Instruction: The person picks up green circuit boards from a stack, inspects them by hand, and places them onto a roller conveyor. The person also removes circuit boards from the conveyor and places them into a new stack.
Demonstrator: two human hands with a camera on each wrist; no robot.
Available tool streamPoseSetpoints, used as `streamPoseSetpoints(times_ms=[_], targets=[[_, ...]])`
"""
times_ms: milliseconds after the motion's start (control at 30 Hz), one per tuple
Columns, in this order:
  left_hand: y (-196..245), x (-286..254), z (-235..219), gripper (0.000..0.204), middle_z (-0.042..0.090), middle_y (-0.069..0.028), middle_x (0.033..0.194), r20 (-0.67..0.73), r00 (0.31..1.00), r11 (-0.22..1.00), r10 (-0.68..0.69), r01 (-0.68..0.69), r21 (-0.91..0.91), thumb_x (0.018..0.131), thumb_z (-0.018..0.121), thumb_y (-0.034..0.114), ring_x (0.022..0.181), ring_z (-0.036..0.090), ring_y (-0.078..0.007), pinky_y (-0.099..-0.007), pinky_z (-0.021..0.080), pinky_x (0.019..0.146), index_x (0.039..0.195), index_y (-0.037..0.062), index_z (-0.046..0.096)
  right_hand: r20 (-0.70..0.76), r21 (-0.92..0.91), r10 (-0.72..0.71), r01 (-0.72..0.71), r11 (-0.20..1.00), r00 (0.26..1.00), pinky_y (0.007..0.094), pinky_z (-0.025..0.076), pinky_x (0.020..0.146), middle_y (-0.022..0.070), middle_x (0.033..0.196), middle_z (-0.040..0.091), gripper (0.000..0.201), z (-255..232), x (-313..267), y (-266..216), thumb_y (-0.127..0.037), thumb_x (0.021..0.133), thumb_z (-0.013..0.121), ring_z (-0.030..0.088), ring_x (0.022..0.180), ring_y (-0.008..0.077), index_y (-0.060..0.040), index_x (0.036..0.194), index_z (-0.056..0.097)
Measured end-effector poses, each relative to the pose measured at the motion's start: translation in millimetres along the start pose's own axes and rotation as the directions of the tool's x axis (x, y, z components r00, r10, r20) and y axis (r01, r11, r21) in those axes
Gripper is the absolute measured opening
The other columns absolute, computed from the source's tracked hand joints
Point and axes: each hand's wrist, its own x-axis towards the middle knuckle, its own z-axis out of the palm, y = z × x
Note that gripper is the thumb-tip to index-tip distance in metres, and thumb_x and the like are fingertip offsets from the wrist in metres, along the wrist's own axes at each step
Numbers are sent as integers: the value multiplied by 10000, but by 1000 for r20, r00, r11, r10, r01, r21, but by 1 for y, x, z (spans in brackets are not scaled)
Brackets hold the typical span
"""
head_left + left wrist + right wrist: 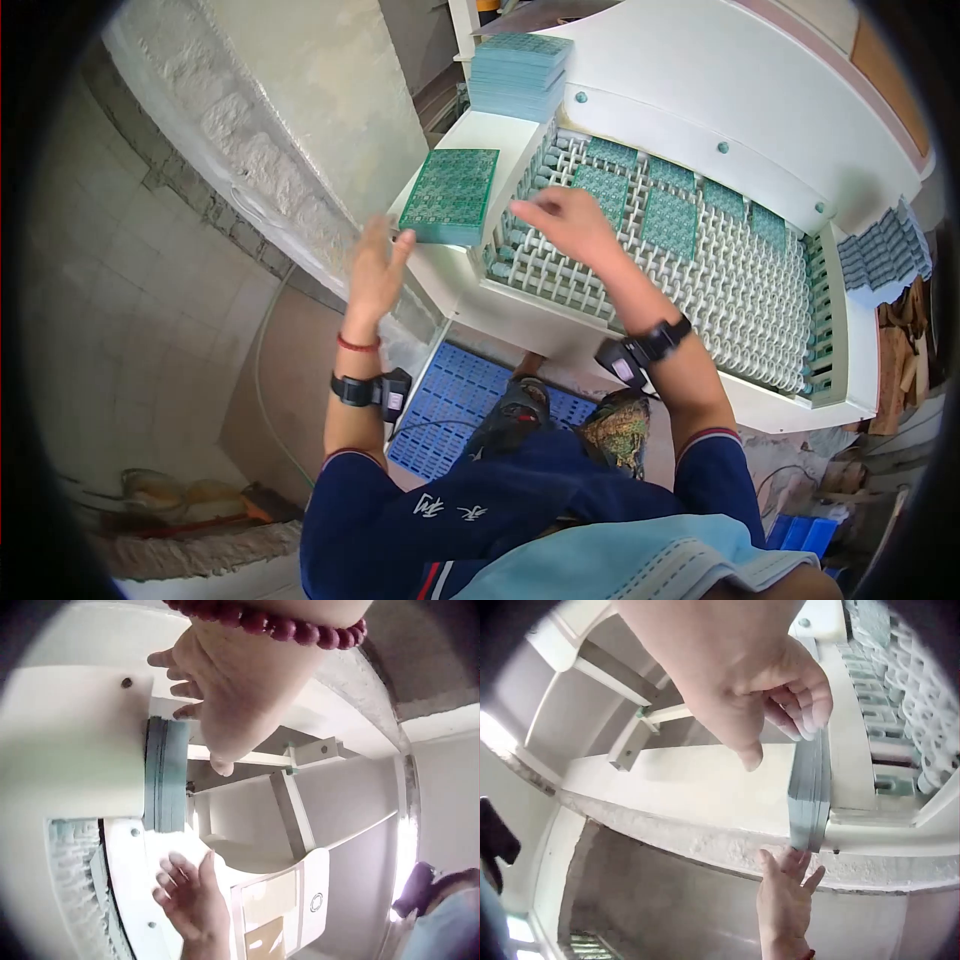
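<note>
A stack of green printed circuit boards [452, 190] lies on the white ledge at the left end of the roller machine. My left hand [375, 272] is beside the stack's near left corner, fingers extended, holding nothing. In the right wrist view, the left fingertips reach the lower end of the stack [808, 796]. To the right of the stack, my right hand [578, 228] hovers over the edge of the rollers, its fingers loosely bent around nothing. Several circuit boards [670, 225] lie flat on the white rollers [720, 300].
A taller pile of boards [518, 75] stands at the back of the ledge. Bluish ribbed pieces [885, 250] sit at the machine's right end. A rough wall edge [230, 120] runs along the left, and a blue slatted mat [445, 410] lies on the floor.
</note>
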Motion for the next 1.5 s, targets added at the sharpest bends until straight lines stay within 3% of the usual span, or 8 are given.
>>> streamPoseSetpoints(times_ms=[100, 367, 500, 633, 767, 1033, 1267, 1500], targets=[[22, -9, 8, 602, 372, -316, 1321, 10, 1000, 1000, 7, -8, 19, 864, 563, 412, 1273, 296, -459, -482, 268, 1041, 1187, -91, 491, 313, -20, 362, -375, 927, 878, 263, 476, 473, 124, 642, 588, 573, 23, 36, -28, -486, 781, 646, 598, 549, 180, 87, 792, 628], [81, -28, 13, 562, 293, -273, 1392, 17, 944, 940, 331, -331, 84, 807, 661, 300, 1320, 206, -459, -523, 226, 1052, 1172, -93, 495, 388, 533, 414, -567, 628, 823, 209, 439, 401, 103, 760, 619, 415, 20, 33, 11, -304, 816, 672, 526, 481, 140, 85, 939, 596], [90, -53, 31, 517, 400, -231, 1339, -78, 981, 862, 176, -192, -469, 832, 616, 219, 1240, 396, -375, -465, 315, 1017, 1245, -44, 447, 238, 580, 498, -533, 616, 834, 209, 429, 382, 85, 738, 621, 374, -27, -32, 15, -283, 832, 659, 519, 464, 101, 78, 907, 594], [123, -74, 79, 525, 407, -179, 1350, 473, 867, -199, 158, 497, -845, 925, 412, 261, 1231, 419, -323, -460, 365, 992, 1352, -26, 306, 151, 634, 539, -499, 590, 829, 215, 465, 394, 99, 781, 632, 450, -64, -102, 21, -324, 823, 658, 581, 564, 122, 101, 961, 605], [150, -73, 124, 443, 490, -149, 1249, 669, 703, -513, 243, 678, -526, 895, 462, 159, 1152, 492, -266, -418, 404, 964, 1276, -50, 374, 67, 531, 607, -544, 650, 792, 227, 491, 418, 107, 771, 633, 462, -63, -147, 24, -341, 843, 638, 589, 561, 128, 105, 959, 606], [153, -77, 156, 467, 510, -164, 1222, 724, 669, -371, 168, 723, -583, 825, 501, 26, 1115, 522, -289, -422, 439, 934, 1274, -32, 389, 112, 229, 580, -589, 775, 807, 213, 435, 401, 57, 648, 598, 307, -107, -175, 63, -262, 848, 646, 535, 494, 86, 44, 825, 639], [123, -62, 162, 474, 503, -179, 1224, 695, 670, -507, 259, 707, -492, 826, 509, 41, 1116, 522, -309, -437, 440, 940, 1274, -45, 379, -340, 307, 668, -593, 744, 662, 233, 383, 398, 38, 594, 565, 242, -196, -152, 148, -232, 823, 662, 494, 470, 89, 10, 811, 659], [124, -60, 171, 477, 506, -169, 1223, 746, 632, -420, 208, 747, -515, 836, 501, -2, 1088, 544, -283, -419, 467, 917, 1291, -30, 360, -593, -496, 496, -773, 396, 635, 332, 500, 613, 85, 723, 672, 374, -226, -126, 188, -391, 758, 708, 632, 663, 172, -20, 791, 676]])
